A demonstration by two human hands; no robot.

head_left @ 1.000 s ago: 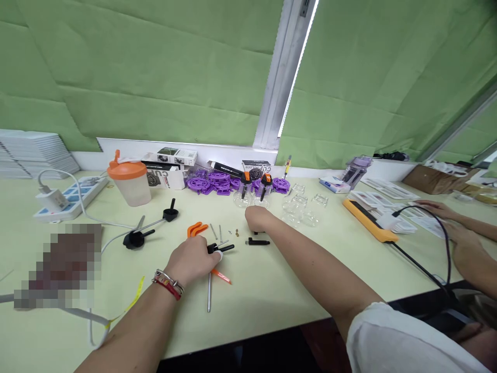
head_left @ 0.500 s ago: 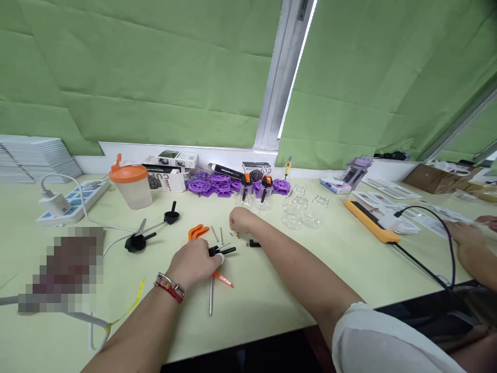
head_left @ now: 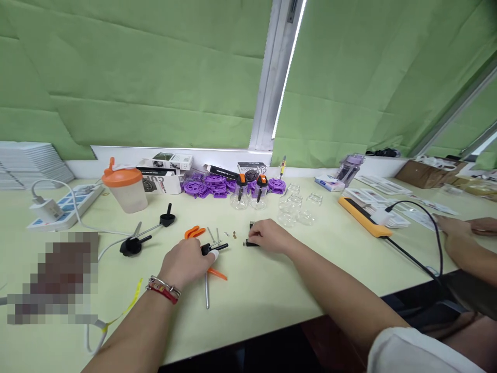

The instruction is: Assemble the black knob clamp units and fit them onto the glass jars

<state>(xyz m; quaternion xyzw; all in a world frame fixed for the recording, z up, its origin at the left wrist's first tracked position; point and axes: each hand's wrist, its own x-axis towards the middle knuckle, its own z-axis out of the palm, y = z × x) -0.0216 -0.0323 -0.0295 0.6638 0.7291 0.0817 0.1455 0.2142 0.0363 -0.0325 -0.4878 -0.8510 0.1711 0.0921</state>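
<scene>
Left hand (head_left: 186, 261) closed on black handled part (head_left: 221, 247), well back from near edge of tabletop (head_left: 267, 305); metal rod (head_left: 207, 292) between. Right hand (head_left: 272, 235) narrowed at small black piece (head_left: 248, 243), grip unclear; open room rightward to orange power strip (head_left: 356, 217).

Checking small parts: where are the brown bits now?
In the head view, the brown bits lie left of the right hand, beside the tiny silver bits.
</scene>
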